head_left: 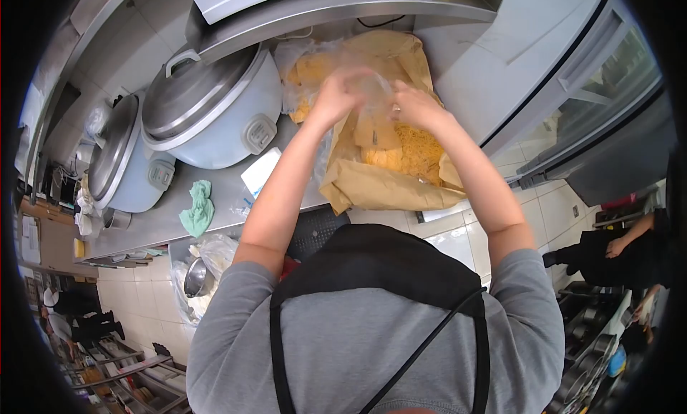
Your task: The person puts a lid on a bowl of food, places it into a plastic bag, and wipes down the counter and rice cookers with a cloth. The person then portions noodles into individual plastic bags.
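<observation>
Two bare hands reached forward over a brown paper bag (393,190) in the head view, with its mouth wide open and its crumpled near edge turned toward the person's black apron (379,260). Yellow-orange strands (421,151) lay inside the bag, mostly toward its right side, and clear plastic film (375,92) showed between the two hands. The left hand (345,93) was above the left part of the bag, its fingers smeared by motion, so I could not tell whether they were spread or pinching the film. The right hand (418,108) was just beside the film with its fingers curled inward; whether they gripped it could not be made out either. A clear bag with yellow-orange contents (304,74) sat against the left side of the paper one.

Farther left on the steel counter (227,179) stood a large rice cooker (215,138) with its lid on, and beyond it a second cooker (132,185), also lidded. A crumpled green cloth (198,208) lay near the counter's front edge. Below that, a metal bowl (199,278) rested among clear plastic. At the far right, another person in black (615,256) stood well apart.
</observation>
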Tool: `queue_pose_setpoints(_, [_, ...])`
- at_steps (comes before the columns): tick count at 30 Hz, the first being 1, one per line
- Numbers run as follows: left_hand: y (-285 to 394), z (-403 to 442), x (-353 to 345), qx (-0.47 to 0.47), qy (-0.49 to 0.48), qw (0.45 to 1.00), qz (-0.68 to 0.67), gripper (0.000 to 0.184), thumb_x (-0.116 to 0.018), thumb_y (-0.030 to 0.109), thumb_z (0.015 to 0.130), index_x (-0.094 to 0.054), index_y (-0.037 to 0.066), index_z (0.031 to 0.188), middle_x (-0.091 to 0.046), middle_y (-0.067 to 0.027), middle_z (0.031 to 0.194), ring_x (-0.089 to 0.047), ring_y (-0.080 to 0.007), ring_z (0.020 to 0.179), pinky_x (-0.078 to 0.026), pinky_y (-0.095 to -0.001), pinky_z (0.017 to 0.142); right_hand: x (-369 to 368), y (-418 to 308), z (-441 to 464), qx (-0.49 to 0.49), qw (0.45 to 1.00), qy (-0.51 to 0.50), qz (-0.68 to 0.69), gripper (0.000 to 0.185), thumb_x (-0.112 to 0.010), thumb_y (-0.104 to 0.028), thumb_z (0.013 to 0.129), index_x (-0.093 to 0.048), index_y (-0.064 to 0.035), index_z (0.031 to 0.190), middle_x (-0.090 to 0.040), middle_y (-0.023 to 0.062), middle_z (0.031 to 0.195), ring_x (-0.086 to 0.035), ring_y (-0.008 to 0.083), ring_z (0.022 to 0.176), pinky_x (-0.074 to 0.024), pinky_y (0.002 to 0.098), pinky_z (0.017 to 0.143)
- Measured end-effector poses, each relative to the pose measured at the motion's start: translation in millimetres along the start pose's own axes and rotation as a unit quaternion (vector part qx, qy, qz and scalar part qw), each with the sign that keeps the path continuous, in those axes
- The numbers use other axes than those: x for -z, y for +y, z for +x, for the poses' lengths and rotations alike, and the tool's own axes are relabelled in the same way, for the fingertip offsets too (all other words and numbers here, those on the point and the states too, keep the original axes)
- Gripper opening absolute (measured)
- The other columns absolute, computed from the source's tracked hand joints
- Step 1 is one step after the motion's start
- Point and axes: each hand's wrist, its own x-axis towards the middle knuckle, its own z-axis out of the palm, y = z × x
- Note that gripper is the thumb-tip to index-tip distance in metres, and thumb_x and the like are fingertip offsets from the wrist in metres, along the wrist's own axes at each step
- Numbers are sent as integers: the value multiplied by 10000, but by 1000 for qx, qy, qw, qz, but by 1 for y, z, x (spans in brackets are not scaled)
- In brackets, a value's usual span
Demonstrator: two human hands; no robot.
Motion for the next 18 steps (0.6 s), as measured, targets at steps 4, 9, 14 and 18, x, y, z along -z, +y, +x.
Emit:
queue_pose_setpoints(4, [-33,5,2,-137,-27,960,242,369,-620,59,682,-567,22,1045,-590,-60,685,-563,-127,607,-457,-242,601,26,3,-8,50,994,-25,96,193,-626,-164,726,-598,-54,882,-542,114,1009,-548,278,840,-424,325,748])
queue_pose_setpoints(9, [12,8,5,50,-83,991,96,179,-627,82,716,-605,0,874,-601,-71,734,-576,-136,658,-470,-236,614,39,14,-17,-44,942,71,326,196,-589,-176,783,-577,-53,936,-581,96,911,-576,189,782,-446,289,679])
queue_pose_setpoints(14, [21,21,23,35,-45,977,-208,71,-578,58,776,-588,-2,812,-600,-69,755,-587,-129,672,-490,-235,630,38,36,-40,-97,834,145,523,215,-568,-195,820,-552,-58,985,-582,37,809,-552,119,761,-435,244,646])
queue_pose_setpoints(18, [6,58,28,42,33,984,-168,113,-586,56,761,-592,-34,828,-606,-99,775,-594,-150,677,-493,-260,622,-4,68,-53,-128,839,87,521,229,-570,-193,819,-554,-26,974,-580,33,792,-542,102,735,-429,226,626])
